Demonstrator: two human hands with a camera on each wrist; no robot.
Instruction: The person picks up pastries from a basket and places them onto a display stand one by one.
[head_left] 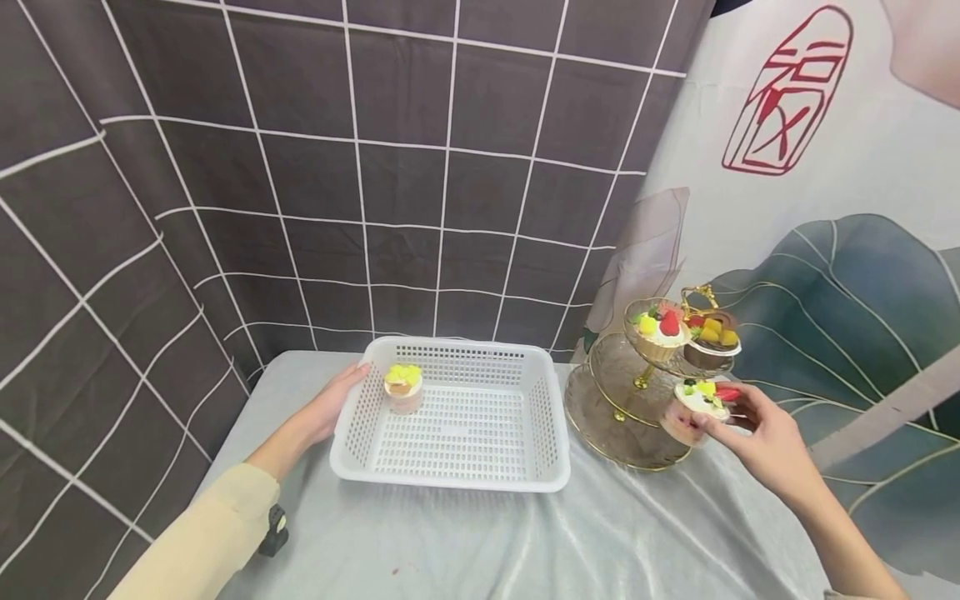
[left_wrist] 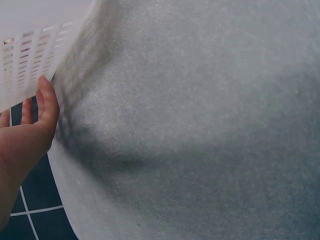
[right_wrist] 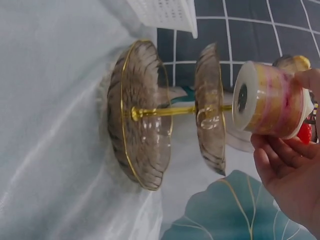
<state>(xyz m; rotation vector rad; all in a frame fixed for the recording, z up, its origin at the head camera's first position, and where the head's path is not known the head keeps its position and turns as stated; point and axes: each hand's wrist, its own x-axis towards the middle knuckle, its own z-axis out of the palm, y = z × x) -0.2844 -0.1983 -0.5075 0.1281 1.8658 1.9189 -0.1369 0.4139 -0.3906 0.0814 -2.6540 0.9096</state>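
My right hand [head_left: 772,442] pinches a dessert cup [head_left: 684,423] between thumb and fingers. White cream, green and yellow pieces and a red piece top it; in the right wrist view the cup [right_wrist: 277,102] shows pink and yellow layers. It is held beside a tiered glass stand [head_left: 600,421] with gold rims. On the stand's top plate sit a fruit tart [head_left: 662,335] and a brown fruit cup [head_left: 708,350]. At the left, my left hand [head_left: 341,396] touches the outer side of a white plastic basket [head_left: 450,485], fingers fairly straight [left_wrist: 47,95]. A yellow-topped dessert cup [head_left: 405,392] stands inside.
A pale grey cloth [head_left: 420,542] covers the table. Behind it hangs a dark curtain [head_left: 397,183] with white grid lines, and at the right a white cloth [head_left: 690,200] with a leaf print. A small black object [head_left: 275,533] is by the left sleeve.
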